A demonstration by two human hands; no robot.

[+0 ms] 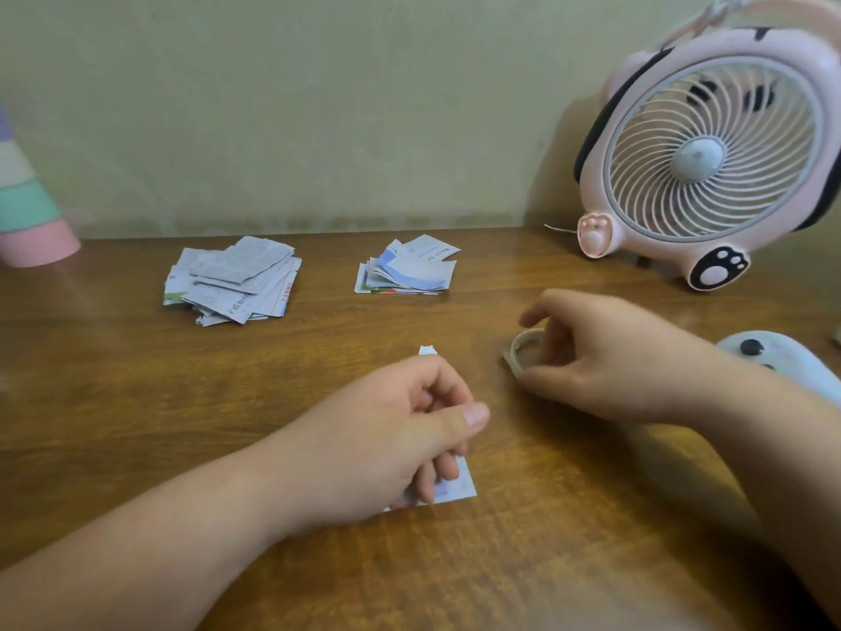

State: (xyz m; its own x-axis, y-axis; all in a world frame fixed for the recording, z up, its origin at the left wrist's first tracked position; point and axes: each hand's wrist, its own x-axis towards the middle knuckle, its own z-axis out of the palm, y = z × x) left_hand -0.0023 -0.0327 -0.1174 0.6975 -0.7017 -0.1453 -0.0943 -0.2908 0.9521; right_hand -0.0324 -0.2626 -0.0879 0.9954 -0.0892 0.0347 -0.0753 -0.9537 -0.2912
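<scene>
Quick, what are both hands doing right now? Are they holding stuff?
Left hand: closed, gripping a small bundle of paper slips.
Right hand: closed, pinching a tan rubber band.

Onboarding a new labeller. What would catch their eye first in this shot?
The hands at centre: the left hand grips a bundle of paper slips, and the right hand pinches a pale band low over the table. Next comes the pink fan at back right. Then two heaps of slips near the wall, the left pile and the right pile.
</scene>
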